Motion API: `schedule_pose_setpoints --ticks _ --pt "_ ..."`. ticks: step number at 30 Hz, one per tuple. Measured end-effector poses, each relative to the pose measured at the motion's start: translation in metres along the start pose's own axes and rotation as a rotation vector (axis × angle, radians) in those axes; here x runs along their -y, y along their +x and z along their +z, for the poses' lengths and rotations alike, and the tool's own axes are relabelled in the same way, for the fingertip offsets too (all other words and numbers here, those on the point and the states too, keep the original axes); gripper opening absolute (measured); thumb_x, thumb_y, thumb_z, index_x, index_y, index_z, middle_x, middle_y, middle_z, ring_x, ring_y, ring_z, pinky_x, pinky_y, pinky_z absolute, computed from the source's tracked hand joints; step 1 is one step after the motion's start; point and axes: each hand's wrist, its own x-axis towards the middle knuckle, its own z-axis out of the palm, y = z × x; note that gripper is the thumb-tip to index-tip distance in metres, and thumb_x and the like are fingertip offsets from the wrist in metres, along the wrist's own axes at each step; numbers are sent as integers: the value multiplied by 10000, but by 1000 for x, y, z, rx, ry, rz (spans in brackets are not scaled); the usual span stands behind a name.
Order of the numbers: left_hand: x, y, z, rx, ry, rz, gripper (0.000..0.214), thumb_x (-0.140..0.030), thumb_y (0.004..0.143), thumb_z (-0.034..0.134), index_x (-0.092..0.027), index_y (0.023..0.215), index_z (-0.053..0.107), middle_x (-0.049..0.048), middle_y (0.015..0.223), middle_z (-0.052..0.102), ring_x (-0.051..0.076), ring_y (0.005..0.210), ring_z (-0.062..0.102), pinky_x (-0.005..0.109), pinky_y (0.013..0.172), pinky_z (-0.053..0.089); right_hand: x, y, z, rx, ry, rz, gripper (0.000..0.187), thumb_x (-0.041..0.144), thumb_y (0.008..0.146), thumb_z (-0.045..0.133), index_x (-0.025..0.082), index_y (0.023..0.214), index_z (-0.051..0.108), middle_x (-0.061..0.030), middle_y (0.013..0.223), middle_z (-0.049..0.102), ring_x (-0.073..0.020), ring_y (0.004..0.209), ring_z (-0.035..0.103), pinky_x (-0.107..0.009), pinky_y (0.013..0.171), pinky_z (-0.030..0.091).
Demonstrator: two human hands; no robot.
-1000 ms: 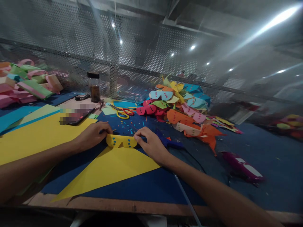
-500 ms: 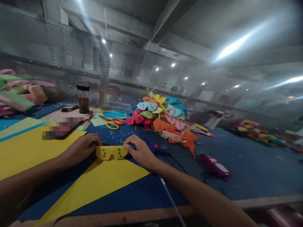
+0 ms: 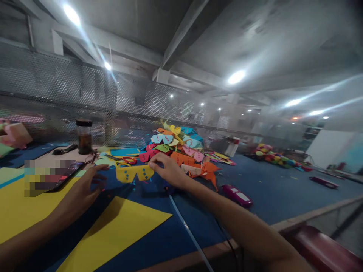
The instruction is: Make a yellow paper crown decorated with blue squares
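Observation:
My right hand (image 3: 168,170) pinches one end of a yellow paper mask (image 3: 134,173) dotted with small blue squares and holds it lifted above the blue table cover (image 3: 263,189). My left hand (image 3: 82,190) hovers just left of the mask with its fingers spread and nothing in them. Right behind the mask rises a pile of coloured paper masks (image 3: 181,149). A yellow paper triangle (image 3: 113,230) lies below my hands.
A phone (image 3: 61,175), a dark jar (image 3: 84,136) and scissors (image 3: 124,160) sit at the left rear. A large yellow sheet (image 3: 17,204) covers the left. A purple tool (image 3: 236,194) lies to the right, and a thin cable (image 3: 187,232) runs under my right arm. Perforated metal screen behind.
The yellow mask left the table, lifted by my right hand alone toward the pile. My left hand let go and opened. The view tilted up and to the right.

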Motion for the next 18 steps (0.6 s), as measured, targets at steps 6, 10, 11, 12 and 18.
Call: schedule_pose_setpoints --ticks 6,10,11,12,18 --pt "-1 -2 3 23 -29 -26 493 -447 845 626 -301 1308 541 111 1267 732 333 991 753 495 885 639 -37 39 -74 -227 -183 113 164 269 975 627 167 908 738 -45 960 735 -186 913 666 -315 875 509" --pt "1 -2 9 -3 -10 -15 543 -543 847 575 -235 1294 572 138 1203 754 327 968 766 497 875 640 -71 58 -124 -361 -320 257 197 274 985 623 147 954 769 -51 963 761 -219 948 700 -350 920 527" --pt "2 -1 11 -10 2 -15 569 -565 846 558 -214 1294 578 148 1191 755 326 965 769 495 870 641 -79 62 -134 -388 -353 297 217 284 1007 612 140 962 768 -54 981 762 -230 974 708 -369 941 535" --pt "3 -1 11 -8 16 -17 592 -580 843 546 -199 1295 580 154 1171 759 326 958 774 492 863 643 -87 65 -144 -409 -385 340 232 308 1029 612 132 1001 761 -58 1023 759 -243 1003 712 -394 952 549" --pt "4 0 10 29 48 5 547 -578 845 548 -233 1267 595 147 1252 774 314 970 805 457 863 662 -124 77 -178 -462 -538 571 379 374 1029 681 176 1350 636 -110 1346 659 -264 1132 689 -477 945 609"
